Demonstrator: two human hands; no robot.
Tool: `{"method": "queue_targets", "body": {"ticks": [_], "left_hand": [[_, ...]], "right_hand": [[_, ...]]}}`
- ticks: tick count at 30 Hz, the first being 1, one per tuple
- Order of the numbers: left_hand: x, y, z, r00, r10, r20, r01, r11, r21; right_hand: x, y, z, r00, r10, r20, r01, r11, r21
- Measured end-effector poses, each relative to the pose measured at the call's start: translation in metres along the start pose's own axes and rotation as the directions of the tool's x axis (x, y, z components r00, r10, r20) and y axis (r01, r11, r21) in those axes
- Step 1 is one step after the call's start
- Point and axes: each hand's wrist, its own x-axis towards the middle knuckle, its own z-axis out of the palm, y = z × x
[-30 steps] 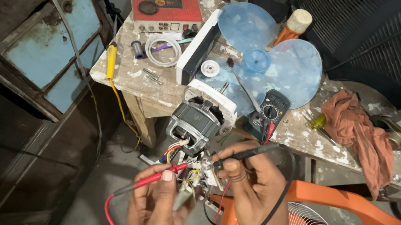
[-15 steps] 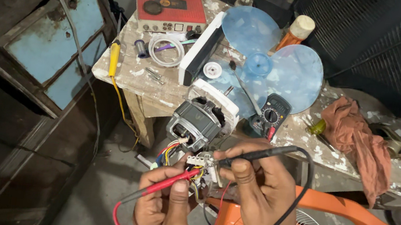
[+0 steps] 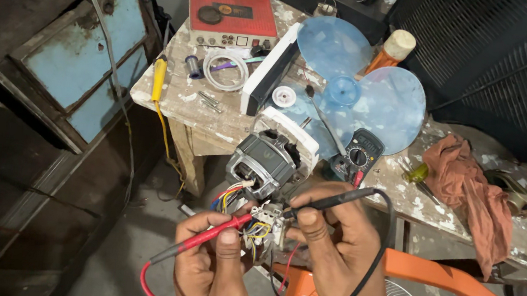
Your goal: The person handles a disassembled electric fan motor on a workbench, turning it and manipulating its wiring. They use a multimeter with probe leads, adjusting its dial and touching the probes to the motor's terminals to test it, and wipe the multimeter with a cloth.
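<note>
Left hand [image 3: 212, 263] still pinching red probe [image 3: 212, 233], right hand [image 3: 338, 247] black probe [image 3: 330, 199]; tips closer on switch block [image 3: 266, 223].

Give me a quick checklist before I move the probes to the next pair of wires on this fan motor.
1. Red probe held in left hand: ok.
2. Black probe held in right hand: ok.
3. Both tips at the white terminal block: ok; exact contacts cannot tell.
4. Multimeter on the table, leads plugged in: ok.
5. Meter reading visible: cannot tell.
6. Motor steady at the table edge: cannot tell.
</note>
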Motion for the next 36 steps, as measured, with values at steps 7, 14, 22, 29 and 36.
{"method": "queue_targets", "body": {"ticks": [7,14,22,29,36], "left_hand": [[0.002,0.006,0.005,0.993,0.105,0.062,-0.105,0.994,-0.010],[0.002,0.013,0.008,0.999,0.020,0.037,-0.019,1.000,-0.001],[0.002,0.016,0.008,0.999,0.034,0.037,-0.035,0.999,0.023],[0.003,0.012,0.005,0.997,0.064,0.051,-0.067,0.996,0.065],[-0.001,-0.003,-0.002,0.993,0.096,0.072,-0.103,0.988,0.116]], "right_hand": [[0.001,-0.003,0.002,0.999,0.043,-0.021,-0.044,0.999,-0.004],[0.002,-0.004,0.005,0.995,0.090,-0.052,-0.091,0.996,-0.013],[0.000,-0.003,0.006,0.996,0.070,-0.055,-0.069,0.997,0.017],[0.001,-0.005,0.009,0.992,0.109,-0.068,-0.108,0.994,0.026],[0.002,-0.014,0.009,0.997,0.050,0.050,-0.043,0.988,-0.147]]}}
